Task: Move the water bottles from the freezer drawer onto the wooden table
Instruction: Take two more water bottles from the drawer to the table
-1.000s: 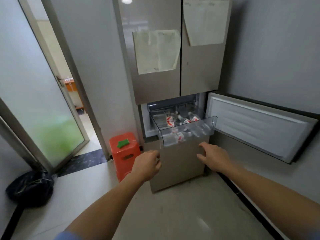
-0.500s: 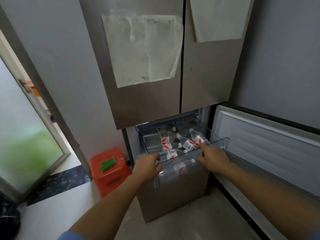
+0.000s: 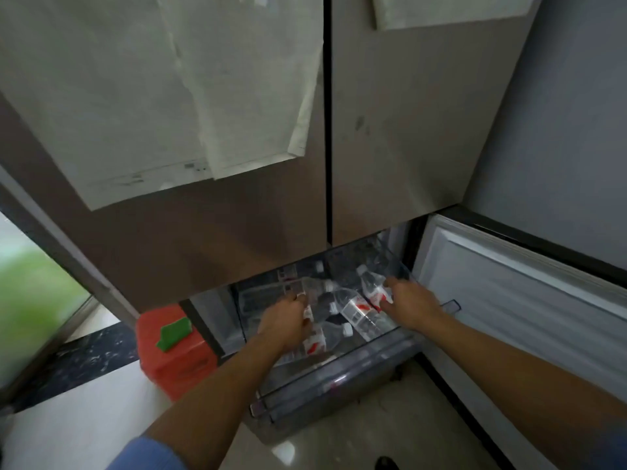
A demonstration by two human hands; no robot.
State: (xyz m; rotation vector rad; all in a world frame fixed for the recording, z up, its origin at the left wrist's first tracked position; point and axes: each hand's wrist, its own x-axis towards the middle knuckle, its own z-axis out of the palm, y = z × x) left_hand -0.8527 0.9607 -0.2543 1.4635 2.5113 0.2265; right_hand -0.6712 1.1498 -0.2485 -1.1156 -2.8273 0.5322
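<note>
The clear plastic freezer drawer [image 3: 400, 334] is pulled out below the fridge doors. Several clear water bottles with red and white labels lie inside it, one in the middle [image 3: 356, 308]. My left hand [image 3: 285, 322] is down in the drawer's left part with its fingers curled around a bottle [image 3: 314, 290]. On the right side, my right hand [image 3: 409, 305] reaches in and its fingers close around another bottle [image 3: 371, 288]. The image is blurred, so how firm either grip is cannot be made out. No wooden table is in view.
The freezer door [image 3: 515, 300] stands swung open to the right. An orange plastic stool [image 3: 173, 351] with a green piece on top sits left of the fridge. Papers [image 3: 203, 96] hang on the upper doors. A glass door [image 3: 30, 293] is at far left.
My head has come closer to the fridge. Both hands moved from the drawer's front edge down into the drawer and onto bottles.
</note>
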